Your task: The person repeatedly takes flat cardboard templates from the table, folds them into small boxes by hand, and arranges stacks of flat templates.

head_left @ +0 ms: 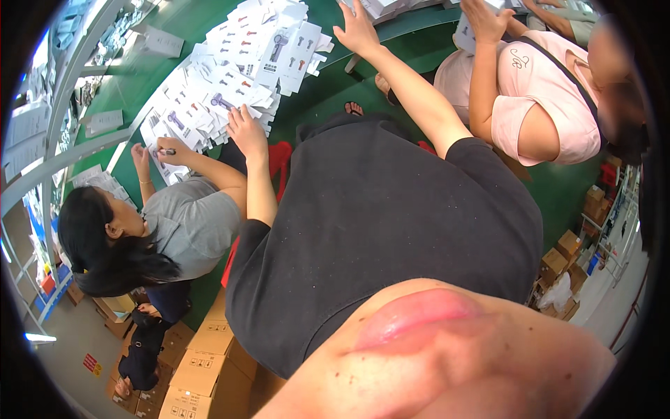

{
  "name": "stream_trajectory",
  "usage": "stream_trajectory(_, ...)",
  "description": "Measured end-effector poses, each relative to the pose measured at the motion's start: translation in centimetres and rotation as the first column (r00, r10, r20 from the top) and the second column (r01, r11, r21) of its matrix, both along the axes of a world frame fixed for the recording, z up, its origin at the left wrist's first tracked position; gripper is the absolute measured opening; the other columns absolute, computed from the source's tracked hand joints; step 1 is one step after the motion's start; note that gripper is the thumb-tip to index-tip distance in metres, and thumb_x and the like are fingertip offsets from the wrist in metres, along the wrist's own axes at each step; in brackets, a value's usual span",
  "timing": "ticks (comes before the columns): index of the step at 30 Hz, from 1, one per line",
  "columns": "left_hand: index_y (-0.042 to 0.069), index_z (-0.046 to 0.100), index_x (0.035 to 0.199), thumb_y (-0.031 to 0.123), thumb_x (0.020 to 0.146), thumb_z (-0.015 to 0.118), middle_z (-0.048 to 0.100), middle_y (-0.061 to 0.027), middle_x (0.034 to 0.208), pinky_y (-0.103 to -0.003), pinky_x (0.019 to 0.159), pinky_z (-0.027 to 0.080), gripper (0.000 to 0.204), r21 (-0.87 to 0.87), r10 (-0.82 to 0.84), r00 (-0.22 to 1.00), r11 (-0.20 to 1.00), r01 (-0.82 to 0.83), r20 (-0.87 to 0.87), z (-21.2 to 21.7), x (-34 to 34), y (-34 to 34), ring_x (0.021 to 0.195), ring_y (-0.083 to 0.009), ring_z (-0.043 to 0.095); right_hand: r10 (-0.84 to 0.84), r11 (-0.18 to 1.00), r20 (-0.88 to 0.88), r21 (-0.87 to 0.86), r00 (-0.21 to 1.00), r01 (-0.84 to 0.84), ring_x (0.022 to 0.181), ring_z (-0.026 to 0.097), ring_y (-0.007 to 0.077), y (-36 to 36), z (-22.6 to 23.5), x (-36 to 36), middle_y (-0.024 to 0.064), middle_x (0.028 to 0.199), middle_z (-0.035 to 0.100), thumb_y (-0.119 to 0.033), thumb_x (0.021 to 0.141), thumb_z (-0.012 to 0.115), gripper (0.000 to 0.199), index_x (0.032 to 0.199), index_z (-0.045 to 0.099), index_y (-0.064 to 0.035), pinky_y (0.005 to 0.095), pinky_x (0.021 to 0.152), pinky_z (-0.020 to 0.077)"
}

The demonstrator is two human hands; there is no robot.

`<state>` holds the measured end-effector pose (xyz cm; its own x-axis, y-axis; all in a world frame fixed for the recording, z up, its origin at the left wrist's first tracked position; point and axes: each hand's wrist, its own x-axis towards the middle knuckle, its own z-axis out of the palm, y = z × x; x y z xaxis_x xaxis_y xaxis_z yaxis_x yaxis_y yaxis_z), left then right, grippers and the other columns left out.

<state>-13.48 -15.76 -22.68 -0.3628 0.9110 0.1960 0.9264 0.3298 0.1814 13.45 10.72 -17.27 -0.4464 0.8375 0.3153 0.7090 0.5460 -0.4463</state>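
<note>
My left hand rests with fingers apart on the near edge of a big heap of flat white printed cartons. Purple and red pictures of a handled device show on their faces. Further right, my right arm stretches away from me. My right hand has its thumb and fingers spread and holds nothing I can see; its fingertips run up to the top edge of the view. Close to it lies another stack of white cartons, partly cut off by the frame.
On my left a person in grey holds a dark pen over the cartons. To my right a person in pink holds a pale flat piece. The green table extends to the far left. Brown boxes stand behind me.
</note>
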Motion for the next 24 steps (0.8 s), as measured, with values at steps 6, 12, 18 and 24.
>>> stream_trajectory(6, 0.003, 0.056, 0.131, -0.005, 0.086, 0.056, 0.058, -0.0223, 0.135, -0.047, 0.108, 0.041, 0.047, 0.2, -0.095, 0.994, 0.974, 0.105, -0.061, 9.8, 5.5, 1.3, 0.129, -0.0367, 0.054, -0.088, 0.996, 0.028, 0.016, 0.996, 0.087, 0.132, 0.047, 0.0412, 1.1, 1.5, 1.4, 0.0223, 0.153, 0.038, -0.023, 0.081, 0.07, 0.059, 0.135, 0.054, -0.0046, 0.0447, 0.107, 0.0435)
stream_trajectory(12, 0.002, 0.055, 0.133, -0.01, 0.086, 0.054, 0.06, -0.0213, 0.133, -0.045, 0.101, 0.047, 0.049, 0.37, -0.161, 0.984, 0.921, 0.124, 0.071, 16.5, 9.1, 2.0, 0.123, -0.0318, 0.059, 0.377, 0.926, -0.133, 0.068, 0.917, -0.371, 0.136, 0.045, 0.0375, -6.3, 7.7, -0.5, 0.0176, 0.155, 0.038, -0.015, 0.071, 0.079, 0.078, 0.143, 0.048, -0.0098, 0.0419, 0.111, 0.0384)
stream_trajectory(18, 0.0, 0.051, 0.137, -0.011, 0.088, 0.052, 0.062, -0.0198, 0.13, -0.042, 0.098, 0.049, 0.051, 0.36, -0.272, 0.904, 0.922, 0.146, 0.329, 22.8, 9.6, 1.6, 0.119, -0.0296, 0.061, 0.402, 0.916, -0.168, 0.082, 0.9, -0.394, 0.144, 0.027, 0.0455, -11.0, 12.2, -2.4, 0.0238, 0.16, 0.023, -0.026, 0.059, 0.091, 0.113, 0.155, 0.032, -0.0142, 0.0615, 0.113, 0.0268)
stream_trajectory(24, -0.004, 0.043, 0.142, -0.012, 0.087, 0.051, 0.062, -0.0216, 0.126, -0.032, 0.091, 0.052, 0.056, 0.082, -0.116, 0.18, 0.98, 0.183, 0.977, 25.3, 4.5, 1.2, 0.113, -0.0257, 0.062, 0.511, 0.852, -0.268, 0.027, 0.817, -0.523, 0.145, 0.021, 0.0482, -12.8, 14.2, -4.1, 0.0267, 0.159, 0.02, -0.031, 0.05, 0.094, 0.126, 0.156, 0.028, -0.0107, 0.0667, 0.113, 0.0209)
